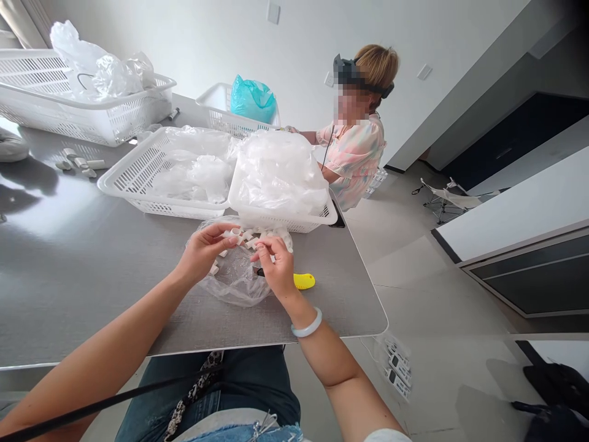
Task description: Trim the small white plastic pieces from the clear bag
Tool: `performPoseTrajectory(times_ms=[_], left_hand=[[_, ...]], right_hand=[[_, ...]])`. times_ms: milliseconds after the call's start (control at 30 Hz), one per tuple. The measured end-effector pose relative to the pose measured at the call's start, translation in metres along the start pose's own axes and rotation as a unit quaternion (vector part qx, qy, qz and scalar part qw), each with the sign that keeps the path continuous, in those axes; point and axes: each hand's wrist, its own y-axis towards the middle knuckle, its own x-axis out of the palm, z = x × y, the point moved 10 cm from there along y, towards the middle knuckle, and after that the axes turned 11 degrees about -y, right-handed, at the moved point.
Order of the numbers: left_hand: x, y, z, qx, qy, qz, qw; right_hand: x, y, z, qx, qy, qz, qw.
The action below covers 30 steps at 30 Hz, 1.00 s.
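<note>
Item, from my remote station: left hand (205, 252), half closed, pinching a white plastic fitting (235, 234) at lower centre; right hand (276, 268), its hold unclear, just beside a yellow-handled utility knife (304, 281): a slip could cut.

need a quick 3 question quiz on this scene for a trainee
1. Which of the person's hands wears the pale green stone bangle on its wrist?
2. True or false: the teal plastic bag sits in the white slotted plastic basket nearest the hands.
3. Where do the small white plastic pieces under the hands lie?
A. On a crumpled clear plastic bag
B. Inside the teal plastic bag
C. On the floor

Key: 1. The right hand. 2. False, it sits in the farther white slotted basket. 3. A.
</note>
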Motion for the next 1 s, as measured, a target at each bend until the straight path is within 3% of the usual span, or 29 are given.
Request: performPoseTrajectory(times_ms=[100, 267, 400, 500, 600, 733, 800, 900, 1000], left_hand=[[0.007, 0.0, 0.003, 0.003, 0.011, -0.043, 0.999], [0.024, -0.005, 0.008, 0.025, 0.066, -0.104, 0.992], [0.022, -0.006, 0.011, 0.089, 0.173, -0.083, 0.977], [0.024, -0.009, 0.017, 0.174, 0.28, -0.087, 0.94], [0.029, -0.012, 0.017, 0.225, 0.328, -0.119, 0.91], [0.035, -0.015, 0.018, 0.248, 0.336, -0.154, 0.896], [0.032, -0.013, 0.018, 0.234, 0.341, -0.146, 0.899], [0.018, -0.007, 0.019, 0.19, 0.34, -0.081, 0.917], [0.005, -0.004, 0.017, 0.154, 0.307, -0.023, 0.939]], right_hand=[[-0.008, 0.001, -0.01, -0.065, -0.098, 0.023, 0.993], [0.017, -0.002, -0.017, -0.133, -0.183, -0.043, 0.973], [0.031, -0.003, 0.0, -0.066, -0.095, -0.077, 0.99], [0.045, -0.004, 0.02, 0.028, 0.017, -0.135, 0.99], [0.051, -0.006, 0.028, 0.077, 0.058, -0.167, 0.981], [0.043, -0.001, 0.027, 0.077, 0.072, -0.142, 0.984], [0.034, 0.002, 0.034, 0.11, 0.103, -0.115, 0.982], [0.008, 0.006, 0.049, 0.164, 0.077, -0.036, 0.983], [-0.008, 0.011, 0.037, 0.099, 0.005, -0.006, 0.995]])
